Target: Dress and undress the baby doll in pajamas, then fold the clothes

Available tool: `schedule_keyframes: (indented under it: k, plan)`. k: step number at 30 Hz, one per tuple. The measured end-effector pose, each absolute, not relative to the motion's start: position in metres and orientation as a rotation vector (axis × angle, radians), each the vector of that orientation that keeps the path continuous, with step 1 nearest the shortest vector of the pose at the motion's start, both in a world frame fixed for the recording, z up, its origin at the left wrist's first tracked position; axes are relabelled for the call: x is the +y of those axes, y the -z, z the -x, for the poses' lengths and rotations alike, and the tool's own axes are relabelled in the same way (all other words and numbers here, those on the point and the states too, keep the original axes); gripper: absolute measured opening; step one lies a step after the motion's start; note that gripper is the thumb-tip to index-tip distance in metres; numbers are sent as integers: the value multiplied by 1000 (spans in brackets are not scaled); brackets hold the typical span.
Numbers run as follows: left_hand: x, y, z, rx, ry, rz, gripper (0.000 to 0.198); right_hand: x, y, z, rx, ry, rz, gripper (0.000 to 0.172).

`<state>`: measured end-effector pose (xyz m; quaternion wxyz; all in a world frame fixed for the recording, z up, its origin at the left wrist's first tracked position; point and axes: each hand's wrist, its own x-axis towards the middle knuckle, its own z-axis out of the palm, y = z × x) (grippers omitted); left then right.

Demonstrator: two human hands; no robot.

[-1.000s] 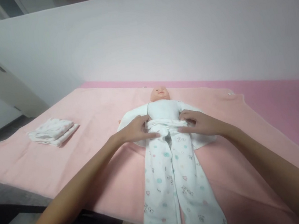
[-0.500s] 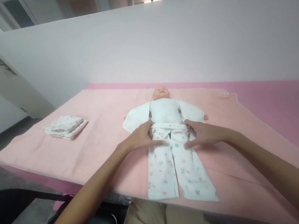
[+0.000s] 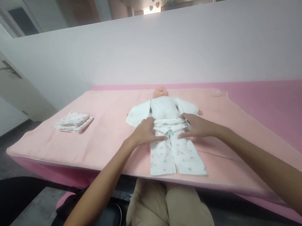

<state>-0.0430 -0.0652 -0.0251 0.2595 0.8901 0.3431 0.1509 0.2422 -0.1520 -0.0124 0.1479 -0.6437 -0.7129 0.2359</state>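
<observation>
A baby doll (image 3: 160, 92) lies on its back, its head toward the wall, in a white long-sleeved top (image 3: 163, 107) with the sleeves spread. White baby pants (image 3: 161, 160) with small coloured prints reach from the doll's waist toward me, their legs flat and the waist bunched in folds. At the left side of the waist, my left hand (image 3: 148, 131) grips the fabric, thumb in front and fingers behind. My right hand (image 3: 196, 124) has the opposite side in a matching hold. The doll's legs are hidden.
Folded white printed cloths (image 3: 74, 122) lie at the left on the peach blanket (image 3: 109, 134). Pink bedding (image 3: 273, 107) shows at the right. A white wall (image 3: 158, 48) stands behind, and a dark chair (image 3: 102, 224) is at lower left.
Both hands have drawn the pants up toward the doll's chest, and the leg hems have moved away from the table edge. The waist is more bunched. The camera view has shifted slightly.
</observation>
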Motion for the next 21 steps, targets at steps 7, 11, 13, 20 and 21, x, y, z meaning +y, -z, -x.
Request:
schedule_keyframes:
  k: [7,11,13,20,21]
  plan:
    - [-81,21,43,1017,-237,-2373,86,-157,11,-233,-2115,-727,1951,77]
    - [-85,14,42,947,-172,-2342,68,-155,10,-233,-2178,-789,1944,67]
    - [-90,14,44,919,-175,-2372,63,-159,8,-233,-2204,-800,1929,66]
    - [-111,24,51,923,-173,-2471,80,-184,6,-224,-2245,-724,1941,88]
    - [-113,24,51,927,-167,-2463,82,-186,5,-223,-2228,-738,1944,91]
